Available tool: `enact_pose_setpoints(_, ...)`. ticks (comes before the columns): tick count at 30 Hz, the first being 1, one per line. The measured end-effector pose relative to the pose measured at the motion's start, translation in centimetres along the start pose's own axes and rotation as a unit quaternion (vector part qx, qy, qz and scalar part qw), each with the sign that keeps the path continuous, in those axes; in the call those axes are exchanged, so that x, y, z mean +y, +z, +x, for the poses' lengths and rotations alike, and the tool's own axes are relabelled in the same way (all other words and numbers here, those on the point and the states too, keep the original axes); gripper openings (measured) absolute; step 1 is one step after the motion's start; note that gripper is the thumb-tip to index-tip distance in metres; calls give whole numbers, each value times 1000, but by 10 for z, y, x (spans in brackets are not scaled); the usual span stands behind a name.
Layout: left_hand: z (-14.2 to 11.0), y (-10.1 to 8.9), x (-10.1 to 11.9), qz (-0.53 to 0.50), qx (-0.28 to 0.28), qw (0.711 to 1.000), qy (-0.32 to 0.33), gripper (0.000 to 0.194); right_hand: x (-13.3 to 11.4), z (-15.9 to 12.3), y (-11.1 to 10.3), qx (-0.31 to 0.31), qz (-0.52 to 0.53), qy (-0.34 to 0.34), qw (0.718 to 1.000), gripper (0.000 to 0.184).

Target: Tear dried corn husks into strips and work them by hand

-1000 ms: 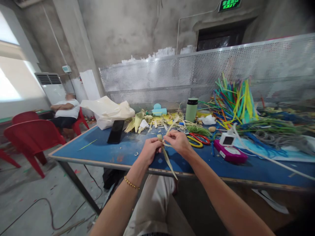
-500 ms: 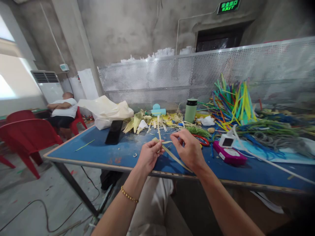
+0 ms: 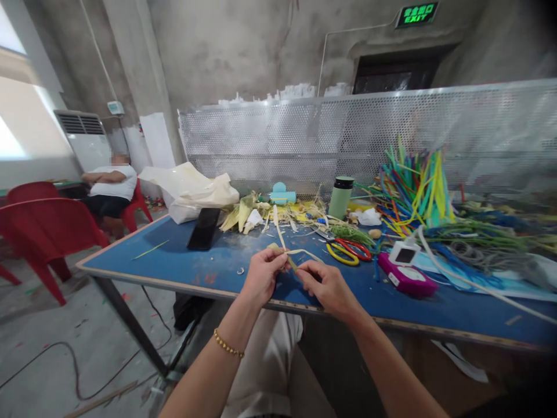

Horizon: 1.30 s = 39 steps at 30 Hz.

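Pale, leaf-like strips (image 3: 279, 230) cross between my two hands above the table's front edge; they look like dried husk. My left hand (image 3: 264, 271) is closed, pinching them where they meet between thumb and fingers. On the other side, my right hand (image 3: 325, 285) is closed with its fingertips on a greenish strip running out of the crossing. One loose strip end sticks up away from me, and another curves rightward over the right hand. Fingers hide most of the crossing itself. Scissors (image 3: 348, 251) with red and yellow handles lie beyond my right hand.
A phone (image 3: 203, 229), a white bag (image 3: 191, 191) and scattered husks (image 3: 242, 213) lie on the blue table's left and back. Right of them are a green bottle (image 3: 340, 197), a magenta box (image 3: 407, 277) and colourful strips (image 3: 429, 191). A person (image 3: 111, 188) sits at left.
My right hand moved away from the crossing, let go of the pale strip, and came lower onto the greenish one. My left hand keeps its pinch. The view has shifted slightly.
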State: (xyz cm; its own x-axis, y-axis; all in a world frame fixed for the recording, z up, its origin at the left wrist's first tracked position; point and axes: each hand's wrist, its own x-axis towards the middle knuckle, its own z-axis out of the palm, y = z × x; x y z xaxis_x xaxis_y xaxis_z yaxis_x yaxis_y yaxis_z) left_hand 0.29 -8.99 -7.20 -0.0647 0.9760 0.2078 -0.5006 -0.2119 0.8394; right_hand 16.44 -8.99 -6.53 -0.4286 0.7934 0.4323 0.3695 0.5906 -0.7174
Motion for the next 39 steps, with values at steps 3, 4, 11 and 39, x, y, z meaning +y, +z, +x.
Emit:
enact_pose_setpoints(3, 0, 0, 0, -14, -9, 1000, -13, 27, -1, 2, 1, 15, 16, 3, 1000, 26)
enact_pose_setpoints(4, 0, 0, 1, -18, -16, 1000, -19, 27, 0, 3, 3, 27, 17, 1, 999, 24)
enact_pose_setpoints(11, -5, -1, 0, 5, -76, 996, -43, 27, 2, 3, 12, 56, 33, -3, 998, 13)
enact_pose_setpoints(39, -6, -2, -1, 88, -91, 992, -15, 24, -8, -3, 9, 47, -5, -77, 996, 14)
